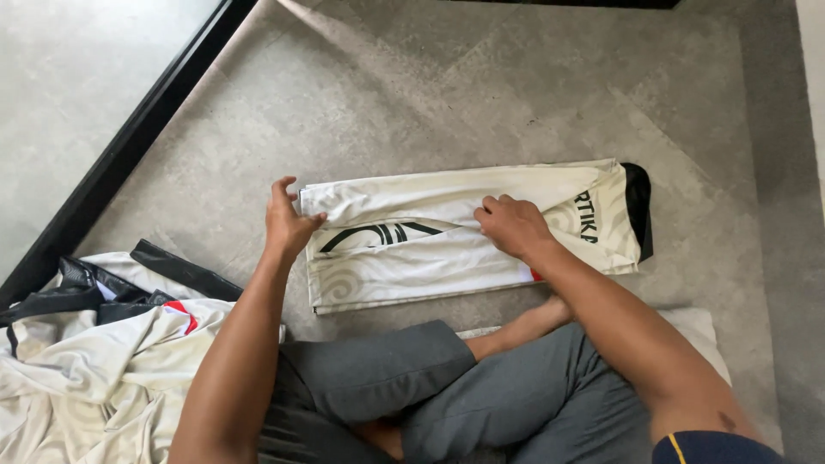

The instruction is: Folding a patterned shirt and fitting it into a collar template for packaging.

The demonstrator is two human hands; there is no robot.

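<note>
A cream-white shirt (412, 258) with black trim lies folded into a long strip on the grey floor in front of my crossed legs. My left hand (288, 222) pinches the strip's left end, thumb and fingers closed on the fabric edge. My right hand (513, 225) presses flat on the middle of the strip, fingers curled onto a fold. A black collar or cuff (638, 210) shows at the strip's right end.
A heap of similar cream and black garments (94, 352) lies at my left. A black door or window frame (129, 146) runs diagonally at the upper left. I sit on a pale cushion (700, 331) on grey floor tiles (481, 94).
</note>
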